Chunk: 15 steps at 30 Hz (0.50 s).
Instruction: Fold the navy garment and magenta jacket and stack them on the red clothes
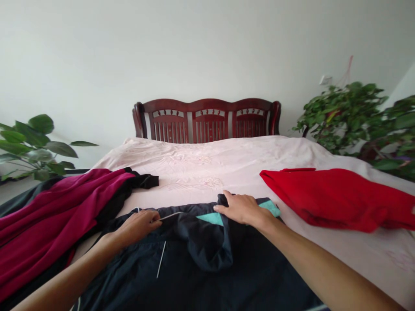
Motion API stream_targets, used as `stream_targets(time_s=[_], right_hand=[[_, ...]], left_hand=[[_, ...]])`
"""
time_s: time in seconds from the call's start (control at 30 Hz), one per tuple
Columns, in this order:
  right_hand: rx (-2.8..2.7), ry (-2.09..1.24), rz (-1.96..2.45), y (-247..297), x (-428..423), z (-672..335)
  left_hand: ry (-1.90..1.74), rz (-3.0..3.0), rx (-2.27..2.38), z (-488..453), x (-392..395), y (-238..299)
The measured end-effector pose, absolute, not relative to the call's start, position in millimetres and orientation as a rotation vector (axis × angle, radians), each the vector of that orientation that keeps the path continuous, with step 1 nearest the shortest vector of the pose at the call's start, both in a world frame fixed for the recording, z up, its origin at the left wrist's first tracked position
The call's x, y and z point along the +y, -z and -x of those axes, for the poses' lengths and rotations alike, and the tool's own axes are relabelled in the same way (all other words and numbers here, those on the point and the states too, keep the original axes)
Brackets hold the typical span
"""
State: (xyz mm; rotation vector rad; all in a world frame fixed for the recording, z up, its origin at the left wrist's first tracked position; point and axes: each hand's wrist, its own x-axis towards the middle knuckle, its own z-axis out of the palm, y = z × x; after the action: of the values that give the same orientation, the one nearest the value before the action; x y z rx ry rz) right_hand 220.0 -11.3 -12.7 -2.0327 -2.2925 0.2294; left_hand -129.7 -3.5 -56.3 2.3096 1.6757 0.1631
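Note:
A dark navy jacket [142,268] with turquoise patches and thin white piping lies spread on the bed in front of me. My left hand [139,224] pinches the jacket near its far edge, thumb and fingers together where the white piping runs. Farther right, my right hand [240,208] is closed on a bunched fold of the same garment, with a turquoise patch on either side. Between the hands a loose part of the jacket sags in folds toward me. Some of my fingertips are hidden by the cloth and the hands.
Magenta and black clothes [81,194] lie on the left, close to my left arm. A folded red garment [337,196] rests on the right of the pale pink bedsheet [181,166]. Beyond stands a dark wooden headboard [210,123]. Leafy plants [343,114] flank the bed.

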Motion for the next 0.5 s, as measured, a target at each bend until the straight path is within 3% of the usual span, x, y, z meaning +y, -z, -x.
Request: stream_targets(time_s=[0.17,0.37,0.5], right_hand=[[-2.302,-0.155,2.098,25,-6,-235],[-1.823,-0.691,1.832,38,0,-285],[-1.973,-0.47,1.774,31,-8,-270]], left_hand=[[-0.295,-2.123,1.416,151,10,61],[-0.376,-1.96,1.341,159,12,60],[-0.328,-2.042,1.3,156,12,63]])
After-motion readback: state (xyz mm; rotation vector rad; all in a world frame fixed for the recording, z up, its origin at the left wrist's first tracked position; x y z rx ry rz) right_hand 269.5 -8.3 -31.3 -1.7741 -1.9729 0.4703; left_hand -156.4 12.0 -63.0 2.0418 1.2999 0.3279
